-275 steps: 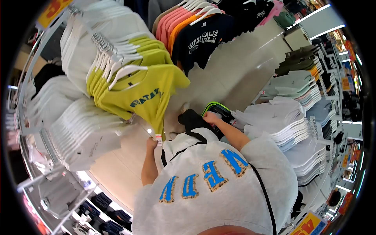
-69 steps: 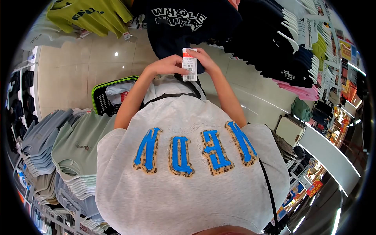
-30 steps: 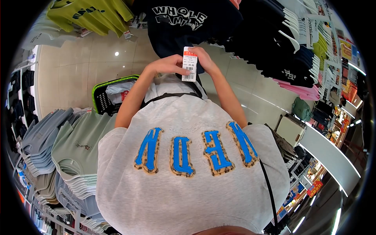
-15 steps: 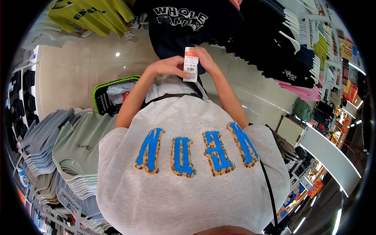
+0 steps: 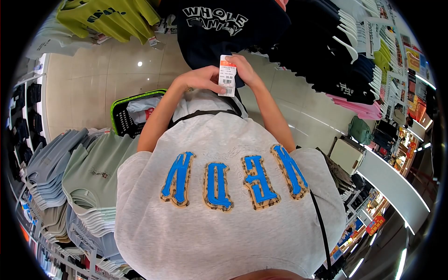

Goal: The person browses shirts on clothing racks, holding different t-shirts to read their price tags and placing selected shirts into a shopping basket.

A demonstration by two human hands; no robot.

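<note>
A white price tag [image 5: 227, 77] with an orange band at its top is held upright in front of me, its print and barcode facing the camera. My left hand [image 5: 204, 79] pinches its lower edge, thumb across the barcode. At the tag's top corner, my right hand [image 5: 242, 69] grips it with the thumb on the orange band. Just beyond both hands hangs a dark navy T-shirt [image 5: 205, 46] with white "WHOLE FAMILY" lettering. Whether the tag is attached to that shirt cannot be made out.
A black shopping basket with a green rim [image 5: 114, 109] is on my left, holding a plastic-wrapped item [image 5: 142, 109]. Grey-green shirts [image 5: 98, 172] hang at lower left, a yellow-green shirt [image 5: 109, 16] at upper left. Black shirts on white hangers [image 5: 322, 51] line the right.
The tag and both hands have barely shifted, rising very slightly. Both hands keep their hold on the tag.
</note>
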